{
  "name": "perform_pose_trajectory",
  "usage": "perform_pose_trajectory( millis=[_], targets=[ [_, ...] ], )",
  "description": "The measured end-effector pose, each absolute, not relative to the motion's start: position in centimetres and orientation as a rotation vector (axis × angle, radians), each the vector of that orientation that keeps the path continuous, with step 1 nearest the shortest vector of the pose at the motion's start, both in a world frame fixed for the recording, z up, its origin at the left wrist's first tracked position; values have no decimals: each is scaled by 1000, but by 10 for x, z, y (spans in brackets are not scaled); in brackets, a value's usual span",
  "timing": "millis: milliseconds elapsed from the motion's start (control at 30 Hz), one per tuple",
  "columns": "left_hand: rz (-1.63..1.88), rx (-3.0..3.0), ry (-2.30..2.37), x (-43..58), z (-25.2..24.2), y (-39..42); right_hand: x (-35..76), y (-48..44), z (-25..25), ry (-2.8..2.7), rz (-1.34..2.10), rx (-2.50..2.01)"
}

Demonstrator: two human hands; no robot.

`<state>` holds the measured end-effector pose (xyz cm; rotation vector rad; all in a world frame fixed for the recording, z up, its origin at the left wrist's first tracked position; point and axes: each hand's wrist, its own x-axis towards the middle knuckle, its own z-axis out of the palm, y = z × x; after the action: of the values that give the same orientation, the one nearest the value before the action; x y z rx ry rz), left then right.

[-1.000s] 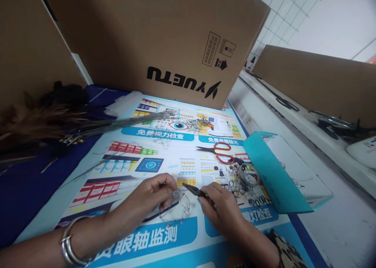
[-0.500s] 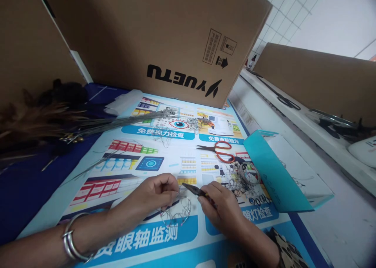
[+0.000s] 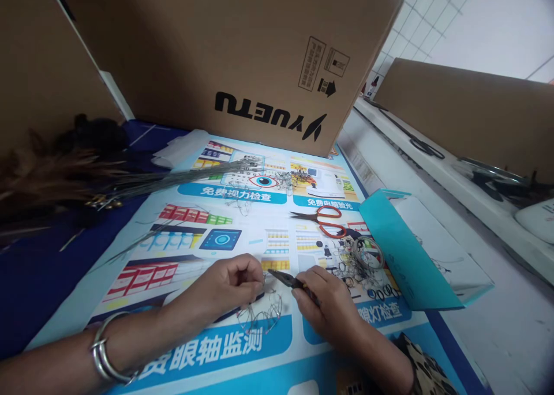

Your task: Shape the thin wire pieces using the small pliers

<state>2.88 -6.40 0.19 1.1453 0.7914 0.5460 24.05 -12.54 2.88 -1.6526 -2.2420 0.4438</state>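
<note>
My right hand (image 3: 326, 303) is closed round the handles of dark-nosed pliers (image 3: 283, 277), whose tip points left toward my other hand. Thumb and forefinger pinched together, my left hand (image 3: 240, 279) holds a thin wire (image 3: 264, 279) close to that tip; whether the jaws touch it I cannot tell. Below my left fingers hangs or lies a tangle of fine wire (image 3: 265, 313) with small pinkish dots. Scissors with red handles (image 3: 331, 221) lie beyond my right hand. Beside them is a heap of small wire pieces and rings (image 3: 355, 268), with a coil of wire (image 3: 367, 252) on it.
A teal open box (image 3: 411, 256) stands at the right. Long thin wires (image 3: 186, 177) and brown feathery material (image 3: 52, 167) lie at the left. A large cardboard box (image 3: 225, 49) closes off the back of the printed table cover (image 3: 242, 239).
Both hands stay almost in place, the pliers still close to my left fingertips. The whole view has shifted very slightly.
</note>
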Motion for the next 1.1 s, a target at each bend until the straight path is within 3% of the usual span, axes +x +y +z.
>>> perform_pose_trajectory(
  millis=[1100],
  targets=[
    [519, 1074, 678, 26, 4, -61, 242, -125, 33, -2323, 499, -1574]
  ],
)
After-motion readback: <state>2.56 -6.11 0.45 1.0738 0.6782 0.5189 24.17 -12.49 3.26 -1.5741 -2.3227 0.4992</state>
